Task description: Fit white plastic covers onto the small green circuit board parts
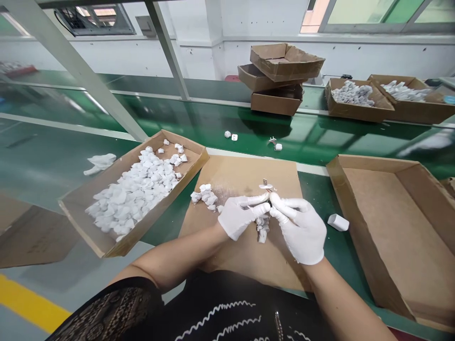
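Observation:
My left hand [244, 215] and my right hand [300, 227], both in white gloves, meet over a cardboard sheet [245, 260]. Their fingertips pinch a small wired plug part, mostly hidden by the fingers. Just beyond them sticks out its white plug face [265, 186] with metal prongs, and thin reddish wires run from it to the fingers. Below the hands lies a cluster of small white pieces [262, 229]. Another little heap of white pieces [205, 195] sits left of my left hand. A white rectangular housing [338, 222] lies right of my right hand.
A cardboard tray of white pieces [131, 194] stands at left, a bare cardboard tray [391, 227] at right. Loose plug parts [275, 143] lie on the green surface beyond. Stacked boxes [277, 102] and filled boxes [355, 97] stand farther back. A slanted metal post [103, 102] rises at left.

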`<state>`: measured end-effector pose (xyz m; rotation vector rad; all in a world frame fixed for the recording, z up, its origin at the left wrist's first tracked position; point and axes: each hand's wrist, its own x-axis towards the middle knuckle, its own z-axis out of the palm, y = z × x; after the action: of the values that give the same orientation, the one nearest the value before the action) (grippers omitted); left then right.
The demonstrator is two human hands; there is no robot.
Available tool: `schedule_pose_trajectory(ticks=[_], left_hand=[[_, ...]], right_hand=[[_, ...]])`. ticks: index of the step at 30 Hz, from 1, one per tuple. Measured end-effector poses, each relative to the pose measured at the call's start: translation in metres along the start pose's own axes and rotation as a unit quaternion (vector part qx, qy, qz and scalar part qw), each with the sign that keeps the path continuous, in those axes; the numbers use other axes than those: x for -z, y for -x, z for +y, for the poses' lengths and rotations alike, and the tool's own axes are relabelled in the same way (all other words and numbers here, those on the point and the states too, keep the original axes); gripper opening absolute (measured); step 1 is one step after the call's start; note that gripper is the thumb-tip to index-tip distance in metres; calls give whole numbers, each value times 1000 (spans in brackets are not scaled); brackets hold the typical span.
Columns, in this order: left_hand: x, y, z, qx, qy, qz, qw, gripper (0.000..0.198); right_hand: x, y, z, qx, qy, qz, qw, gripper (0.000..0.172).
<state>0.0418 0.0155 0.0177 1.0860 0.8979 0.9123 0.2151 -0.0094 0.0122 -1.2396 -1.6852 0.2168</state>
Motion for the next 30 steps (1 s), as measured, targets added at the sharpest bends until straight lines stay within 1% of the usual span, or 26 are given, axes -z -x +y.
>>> schedule_pose_trajectory(ticks=[2, 4, 6, 7, 8, 9, 11, 12, 14, 16, 20, 22, 23, 25, 26, 27, 28, 30], left_hand=[[-1, -3, -3, 16, 45, 9, 999, 59], [-1, -4, -4, 32, 84, 23, 996, 61], [-1, -4, -2, 39, 98, 40, 994, 61], [-1, -3, -1, 40, 96, 35, 994, 61], [-1, -3, 1, 43, 93, 15, 995, 60], [-1, -2, 3, 47, 98, -16, 994, 58], [1, -3, 4, 65, 139, -74, 985, 54], [1, -4, 4, 80, 167, -91, 978, 52], [2, -6, 1, 105, 226, -91, 964, 52], [3, -9, -4, 117, 252, -80, 957, 53], [2, -11, -13, 107, 226, -57, 967, 46], [2, -10, -13, 104, 207, -51, 971, 42], [2, -10, -12, 104, 201, -58, 972, 40], [3, -9, -7, 105, 198, -95, 970, 39], [4, -9, -5, 105, 199, -118, 967, 39], [6, -9, -3, 104, 199, -136, 965, 38], [7, -9, -1, 101, 197, -143, 965, 37], [9, -9, 2, 89, 187, -136, 969, 32]], right_hand=[[-3, -4, 0, 37, 1, -11, 999, 27], [-5, -8, 0, 68, -8, -15, 998, 38], [-6, -10, -1, 81, -18, -3, 997, 51], [-6, -10, -1, 82, -20, -3, 996, 54], [-5, -10, -2, 83, -22, -12, 996, 52], [-5, -10, -2, 83, -22, -27, 996, 46], [-3, -10, -2, 82, -15, -56, 995, 34], [-2, -9, -2, 83, -7, -57, 995, 31], [-1, -9, 0, 96, 21, -38, 994, 30], [-3, -8, 2, 120, 61, -15, 991, 33], [-9, -6, 2, 157, 141, 15, 977, 38], [-11, -4, 1, 158, 165, 20, 973, 46], [-11, -4, 1, 150, 163, 18, 975, 54], [-10, -4, 0, 114, 129, 15, 985, 73], [-9, -4, 0, 98, 110, 10, 989, 80], [-8, -5, 1, 90, 101, 9, 991, 80], [-8, -6, 2, 90, 101, 12, 991, 74], [-7, -6, 5, 107, 108, 18, 988, 48]])
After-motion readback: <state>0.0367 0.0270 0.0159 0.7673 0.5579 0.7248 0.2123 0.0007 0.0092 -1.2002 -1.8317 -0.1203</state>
